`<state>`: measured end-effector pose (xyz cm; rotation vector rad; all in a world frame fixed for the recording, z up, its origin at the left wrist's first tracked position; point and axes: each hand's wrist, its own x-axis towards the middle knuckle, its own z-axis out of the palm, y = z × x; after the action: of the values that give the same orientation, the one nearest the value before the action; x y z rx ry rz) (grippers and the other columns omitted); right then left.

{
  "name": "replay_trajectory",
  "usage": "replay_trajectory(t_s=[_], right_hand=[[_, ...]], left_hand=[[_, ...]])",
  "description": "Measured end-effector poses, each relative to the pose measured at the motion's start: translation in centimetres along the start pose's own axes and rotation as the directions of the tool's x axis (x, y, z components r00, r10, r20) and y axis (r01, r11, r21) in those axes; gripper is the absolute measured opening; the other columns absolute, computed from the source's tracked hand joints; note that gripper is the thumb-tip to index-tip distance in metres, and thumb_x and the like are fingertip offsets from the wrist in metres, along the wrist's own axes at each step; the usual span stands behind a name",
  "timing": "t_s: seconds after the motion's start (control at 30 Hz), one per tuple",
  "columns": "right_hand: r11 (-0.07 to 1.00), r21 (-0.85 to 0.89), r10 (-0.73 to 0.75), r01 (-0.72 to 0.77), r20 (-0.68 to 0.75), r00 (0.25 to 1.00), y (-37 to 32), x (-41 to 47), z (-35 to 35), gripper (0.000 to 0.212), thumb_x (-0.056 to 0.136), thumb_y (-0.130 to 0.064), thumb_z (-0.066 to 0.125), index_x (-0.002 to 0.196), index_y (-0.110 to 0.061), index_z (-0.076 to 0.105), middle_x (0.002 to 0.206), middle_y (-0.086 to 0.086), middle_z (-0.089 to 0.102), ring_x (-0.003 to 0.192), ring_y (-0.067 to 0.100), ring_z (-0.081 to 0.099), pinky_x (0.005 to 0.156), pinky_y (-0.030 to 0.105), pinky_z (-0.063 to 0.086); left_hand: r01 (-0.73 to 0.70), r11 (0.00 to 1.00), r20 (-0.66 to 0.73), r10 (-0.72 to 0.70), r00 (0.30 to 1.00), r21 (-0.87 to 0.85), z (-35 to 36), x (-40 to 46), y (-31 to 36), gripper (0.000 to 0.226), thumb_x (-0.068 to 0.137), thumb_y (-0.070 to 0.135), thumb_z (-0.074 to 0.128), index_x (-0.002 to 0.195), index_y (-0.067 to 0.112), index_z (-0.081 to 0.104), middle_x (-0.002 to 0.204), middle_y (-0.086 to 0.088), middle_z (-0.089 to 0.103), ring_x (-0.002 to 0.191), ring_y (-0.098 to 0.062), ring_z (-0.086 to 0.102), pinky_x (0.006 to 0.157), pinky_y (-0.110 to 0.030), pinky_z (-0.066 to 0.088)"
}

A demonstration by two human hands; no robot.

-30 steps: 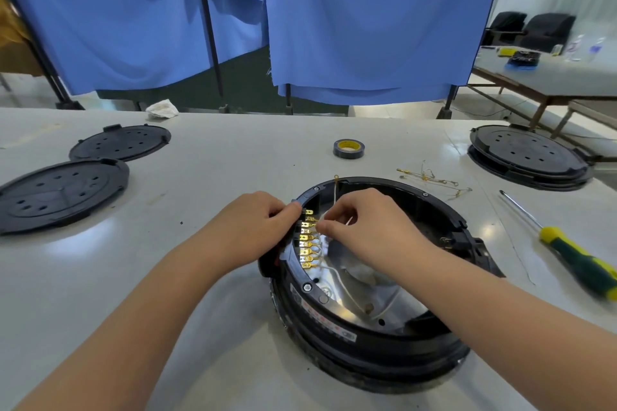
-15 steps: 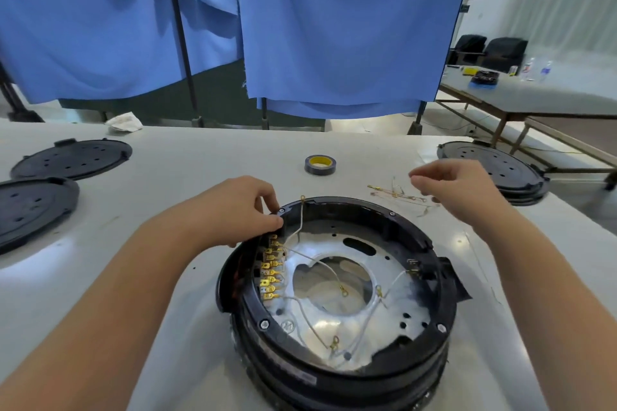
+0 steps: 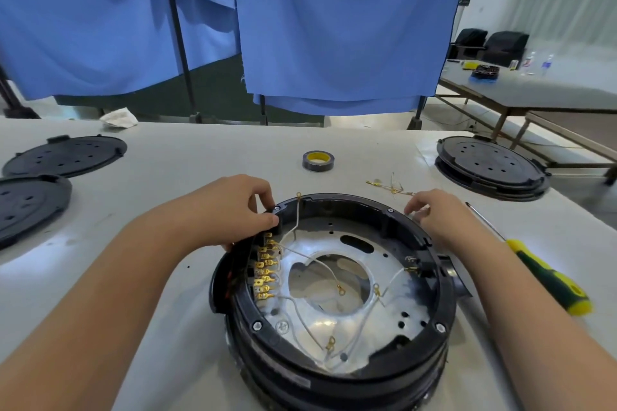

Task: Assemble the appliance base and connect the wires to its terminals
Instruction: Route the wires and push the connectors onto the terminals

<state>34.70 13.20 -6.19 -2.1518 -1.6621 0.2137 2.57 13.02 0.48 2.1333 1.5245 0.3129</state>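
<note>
Blue curtains (image 3: 334,27) hang behind the white table (image 3: 167,177); black chairs (image 3: 487,43) stand far right.

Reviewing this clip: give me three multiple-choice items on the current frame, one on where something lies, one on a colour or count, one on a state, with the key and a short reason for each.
1. Where does the yellow-and-green-handled screwdriver lie?
A. on the white table, right of the round black appliance base
B. inside the base
C. on the far grey table

2. What colour is the inner core of the grey tape roll?
A. red
B. yellow
C. blue

3. What is the left hand doing?
A. resting flat on the table
B. holding the screwdriver
C. gripping the base's rim by the row of gold terminals

Key: 1 A, the tool lies on the tabletop beyond the right forearm. 2 B, the ring's inside shows yellow. 3 C, its fingers curl over the rim just above the terminals, while the right hand is at the far right rim.
</note>
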Motion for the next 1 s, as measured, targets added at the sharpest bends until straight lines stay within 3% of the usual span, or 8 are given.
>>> replay_trajectory(t_s=[0.2, 0.37, 0.47, 0.6, 0.67, 0.73, 0.87, 1.0], right_hand=[[0.999, -0.036, 0.003, 0.0, 0.11, 0.994, 0.5, 0.1, -1.0, 0.019, 0.089, -0.008, 0.057, 0.08, -0.023, 0.064, 0.08, -0.006, 0.057, 0.075, 0.015, 0.052, 0.064, 0.026, 0.036], [0.998, 0.054, -0.019, 0.013, 0.098, 0.995, 0.0, 0.0, -1.8, 0.011, 0.092, -0.011, 0.056, 0.092, -0.016, 0.066, 0.096, 0.002, 0.062, 0.092, 0.02, 0.055, 0.077, 0.027, 0.039], [0.986, 0.163, -0.046, 0.04, 0.035, 0.998, -1.3, -0.6, -4.1, 0.012, 0.094, -0.015, 0.056, 0.097, -0.013, 0.068, 0.093, 0.001, 0.063, 0.083, 0.018, 0.055, 0.069, 0.029, 0.041], [0.929, 0.308, -0.203, 0.203, -0.034, 0.979, -5.3, -2.8, -7.6, 0.011, 0.092, -0.019, 0.06, 0.085, -0.026, 0.067, 0.089, -0.002, 0.068, 0.082, 0.015, 0.063, 0.069, 0.021, 0.05], [0.873, 0.385, -0.321, 0.3, -0.011, 0.947, -7.9, -4.4, -8.4, 0.012, 0.089, -0.021, 0.064, 0.084, -0.029, 0.069, 0.081, -0.01, 0.069, 0.076, 0.005, 0.063, 0.062, 0.011, 0.05], [0.812, 0.459, -0.433, 0.362, 0.058, 0.899, -10.3, -5.9, -8.3, 0.01, 0.086, -0.02, 0.067, 0.082, -0.028, 0.071, 0.077, -0.011, 0.071, 0.073, 0.0, 0.063, 0.066, 0.007, 0.049], [0.697, 0.591, -0.588, 0.405, 0.148, 0.795, -12.8, -7.8, -7.0, 0.005, 0.083, -0.02, 0.072, 0.082, -0.024, 0.073, 0.077, 0.0, 0.071, 0.071, 0.007, 0.063, 0.073, 0.021, 0.051], [0.643, 0.669, -0.616, 0.373, 0.161, 0.771, -13.5, -8.2, -6.2, 0.007, 0.079, -0.024, 0.077, 0.085, -0.024, 0.073, 0.082, 0.009, 0.071, 0.071, 0.016, 0.064, 0.075, 0.033, 0.055]], left_hand=[[-0.012, 1.0, -0.018, 0.012, 1.0, 0.007, 0.2, -0.1, 0.0, 0.012, 0.092, 0.031, 0.063, 0.102, 0.024, 0.061, 0.088, 0.0, 0.061, 0.071, -0.02, 0.068, 0.052, -0.027, 0.058], [-0.009, 1.0, -0.01, 0.009, 1.0, 0.012, 0.1, -0.1, -0.1, 0.012, 0.092, 0.032, 0.063, 0.101, 0.025, 0.061, 0.09, 0.0, 0.061, 0.071, -0.019, 0.068, 0.052, -0.027, 0.058], [-0.015, 1.0, -0.013, 0.015, 1.0, 0.021, 0.1, -0.3, 0.0, 0.014, 0.092, 0.035, 0.063, 0.103, 0.027, 0.062, 0.091, 0.003, 0.061, 0.07, -0.015, 0.066, 0.049, -0.023, 0.055], [-0.091, 0.99, -0.117, 0.103, 0.988, 0.109, -0.5, -0.7, 0.5, 0.019, 0.086, 0.048, 0.066, 0.1, 0.036, 0.065, 0.091, 0.015, 0.061, 0.072, -0.003, 0.059, 0.057, -0.017, 0.041], [-0.177, 0.984, -0.18, 0.173, 0.968, -0.011, -1.1, -1.3, 1.0, 0.019, 0.08, 0.053, 0.069, 0.093, 0.039, 0.067, 0.086, 0.017, 0.065, 0.071, -0.003, 0.06, 0.059, -0.016, 0.041], [-0.296, 0.937, -0.197, 0.26, 0.945, -0.185, -1.8, -2.1, 1.8, 0.018, 0.076, 0.053, 0.073, 0.088, 0.04, 0.071, 0.085, 0.021, 0.068, 0.068, -0.003, 0.062, 0.055, -0.015, 0.045], [-0.42, 0.858, -0.194, 0.377, 0.906, -0.296, -2.8, -3.5, 2.7, 0.006, 0.079, 0.039, 0.078, 0.083, 0.036, 0.075, 0.072, 0.013, 0.07, 0.06, -0.003, 0.06, 0.052, -0.012, 0.044], [-0.38, 0.864, -0.135, 0.356, 0.925, -0.33, -3.6, -4.1, 2.5, 0.005, 0.08, 0.03, 0.077, 0.076, 0.03, 0.075, 0.056, 0.008, 0.064, 0.049, 0.001, 0.053, 0.048, -0.012, 0.041]])
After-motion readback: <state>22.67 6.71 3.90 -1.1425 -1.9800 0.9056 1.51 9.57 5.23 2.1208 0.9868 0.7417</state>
